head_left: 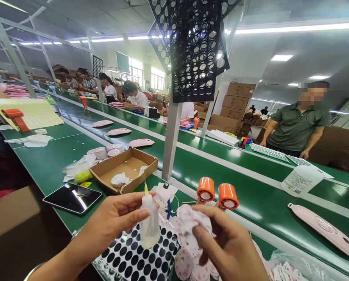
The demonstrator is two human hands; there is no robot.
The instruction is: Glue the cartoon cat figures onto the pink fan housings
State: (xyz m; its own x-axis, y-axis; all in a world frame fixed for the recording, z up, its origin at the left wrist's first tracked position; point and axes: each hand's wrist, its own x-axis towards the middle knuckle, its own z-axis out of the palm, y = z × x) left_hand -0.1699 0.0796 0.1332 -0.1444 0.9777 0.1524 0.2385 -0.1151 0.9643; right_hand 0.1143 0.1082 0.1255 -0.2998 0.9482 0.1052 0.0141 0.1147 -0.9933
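Note:
Between the thumb and fingers of my left hand point(116, 218) is a small translucent squeeze bottle point(150, 228) with a yellow needle tip, held roughly upright. My right hand point(225, 238) pinches a crumpled white cloth or tissue point(193, 222). Below the bottle lies a sheet of black round stickers point(133, 257). Pale pink printed discs point(184, 263) are heaped under and beside my right hand, which partly hides them. Just beyond, two orange-headed tools point(206, 189) stand close together.
An open cardboard tray point(127, 168) with scraps sits ahead, near a tablet point(72, 198). Pink oblong parts point(323, 230) lie along the green conveyor point(250, 187). A grey post point(171, 144) rises in the middle. A large white bottle point(301, 180) and a standing person point(301, 125) are right.

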